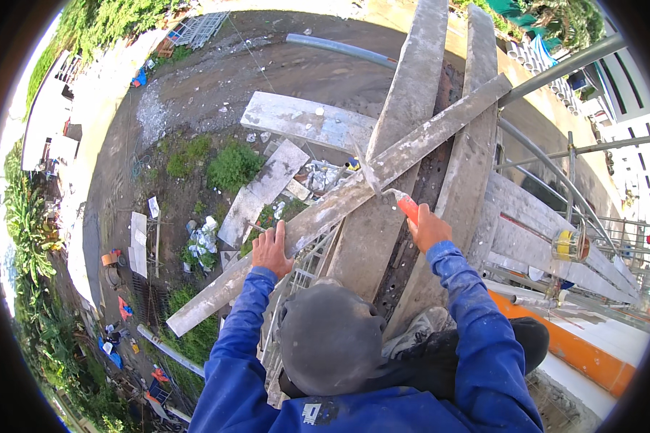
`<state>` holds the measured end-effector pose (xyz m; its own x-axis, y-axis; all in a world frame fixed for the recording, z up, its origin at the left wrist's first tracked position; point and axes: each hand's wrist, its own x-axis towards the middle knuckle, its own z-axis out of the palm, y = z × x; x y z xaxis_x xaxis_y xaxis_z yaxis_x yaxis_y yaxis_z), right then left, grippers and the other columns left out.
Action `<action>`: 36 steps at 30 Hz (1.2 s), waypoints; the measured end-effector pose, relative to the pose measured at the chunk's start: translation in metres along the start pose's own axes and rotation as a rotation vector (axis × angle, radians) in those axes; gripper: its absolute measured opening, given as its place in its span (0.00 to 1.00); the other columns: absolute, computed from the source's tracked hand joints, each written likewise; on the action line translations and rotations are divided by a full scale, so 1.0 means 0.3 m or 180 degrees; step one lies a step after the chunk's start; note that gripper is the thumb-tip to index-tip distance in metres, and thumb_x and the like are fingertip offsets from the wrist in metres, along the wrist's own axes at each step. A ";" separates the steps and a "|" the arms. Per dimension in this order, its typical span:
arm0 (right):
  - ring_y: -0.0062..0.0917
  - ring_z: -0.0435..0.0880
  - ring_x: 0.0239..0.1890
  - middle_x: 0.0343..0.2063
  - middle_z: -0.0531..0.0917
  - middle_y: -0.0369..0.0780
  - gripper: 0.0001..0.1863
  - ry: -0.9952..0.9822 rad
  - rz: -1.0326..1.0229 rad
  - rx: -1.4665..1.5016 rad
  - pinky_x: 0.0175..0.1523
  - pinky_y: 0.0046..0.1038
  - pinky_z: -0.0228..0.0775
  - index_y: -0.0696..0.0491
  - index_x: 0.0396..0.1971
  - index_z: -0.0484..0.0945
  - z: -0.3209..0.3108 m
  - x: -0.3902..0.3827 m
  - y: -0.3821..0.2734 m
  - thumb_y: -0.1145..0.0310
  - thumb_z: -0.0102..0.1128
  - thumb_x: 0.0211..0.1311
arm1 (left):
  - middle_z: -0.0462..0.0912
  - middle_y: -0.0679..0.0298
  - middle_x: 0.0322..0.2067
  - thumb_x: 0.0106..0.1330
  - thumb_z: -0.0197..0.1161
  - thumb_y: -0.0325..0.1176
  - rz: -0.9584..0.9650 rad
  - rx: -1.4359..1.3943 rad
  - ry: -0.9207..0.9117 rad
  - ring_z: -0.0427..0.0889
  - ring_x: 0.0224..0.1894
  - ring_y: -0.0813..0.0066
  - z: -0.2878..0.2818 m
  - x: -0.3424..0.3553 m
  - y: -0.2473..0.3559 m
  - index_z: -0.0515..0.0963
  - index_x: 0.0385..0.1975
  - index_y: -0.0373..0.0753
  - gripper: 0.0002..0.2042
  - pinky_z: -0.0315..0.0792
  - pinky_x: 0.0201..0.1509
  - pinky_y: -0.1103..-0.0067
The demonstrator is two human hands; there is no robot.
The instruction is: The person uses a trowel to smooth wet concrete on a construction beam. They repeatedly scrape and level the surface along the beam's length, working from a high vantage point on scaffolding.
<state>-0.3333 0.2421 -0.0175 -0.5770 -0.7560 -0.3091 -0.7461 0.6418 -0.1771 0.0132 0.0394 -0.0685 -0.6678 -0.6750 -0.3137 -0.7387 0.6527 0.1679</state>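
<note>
A long, narrow grey board point(325, 216), smeared with dried mortar, lies diagonally in front of me. My left hand point(271, 251) grips its edge toward the lower left end, fingers bent over it. In my right hand point(429, 229) is a trowel with a red handle point(407, 208). The pointed trowel blade point(369, 173) rests against or just above the board's face; contact is hard to tell. Beneath the board, wide scaffold planks point(372, 238) run away from me, with a dark gap between them.
I am high above the ground. Metal scaffold tubes point(556, 68) cross at the right, beside more planks point(534, 231) and an orange band point(592, 350). Loose slabs point(263, 187), bushes point(235, 166) and debris lie far below at the left. My shoe point(419, 328) is close to the planks.
</note>
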 end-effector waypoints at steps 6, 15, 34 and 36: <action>0.47 0.86 0.32 0.33 0.84 0.48 0.21 0.0112 -0.0312 0.0044 0.37 0.47 0.78 0.52 0.44 0.66 -0.007 -0.021 -0.032 0.52 0.59 0.66 | 0.71 0.50 0.54 0.43 0.73 0.42 0.0054 0.0034 0.0107 0.72 0.54 0.50 0.004 -0.017 -0.016 0.54 0.72 0.40 0.52 0.65 0.57 0.60; 0.48 0.85 0.34 0.34 0.85 0.49 0.21 -0.0211 0.0017 -0.0153 0.39 0.49 0.77 0.52 0.45 0.66 -0.023 -0.008 -0.033 0.51 0.59 0.66 | 0.70 0.49 0.56 0.45 0.71 0.40 -0.0038 -0.0080 -0.0036 0.70 0.57 0.49 -0.019 -0.002 0.017 0.55 0.71 0.40 0.49 0.64 0.61 0.60; 0.52 0.85 0.37 0.33 0.85 0.55 0.23 -0.0333 0.0493 0.0512 0.44 0.51 0.75 0.54 0.45 0.66 -0.010 -0.024 -0.049 0.51 0.59 0.64 | 0.70 0.49 0.55 0.43 0.71 0.40 0.0042 0.0662 0.0827 0.71 0.55 0.49 0.126 0.092 0.134 0.50 0.75 0.49 0.54 0.63 0.58 0.53; 0.51 0.85 0.37 0.33 0.85 0.54 0.23 -0.0206 0.0498 0.0510 0.42 0.51 0.76 0.53 0.45 0.67 -0.032 -0.074 -0.069 0.51 0.60 0.64 | 0.69 0.48 0.57 0.46 0.68 0.37 -0.0025 0.0236 0.0059 0.71 0.56 0.48 0.030 0.105 0.155 0.50 0.75 0.49 0.51 0.65 0.58 0.53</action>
<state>-0.3083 0.2443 0.0020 -0.6550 -0.6392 -0.4029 -0.5840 0.7666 -0.2667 -0.0414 0.0518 -0.0790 -0.6640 -0.6861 -0.2973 -0.7357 0.6706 0.0955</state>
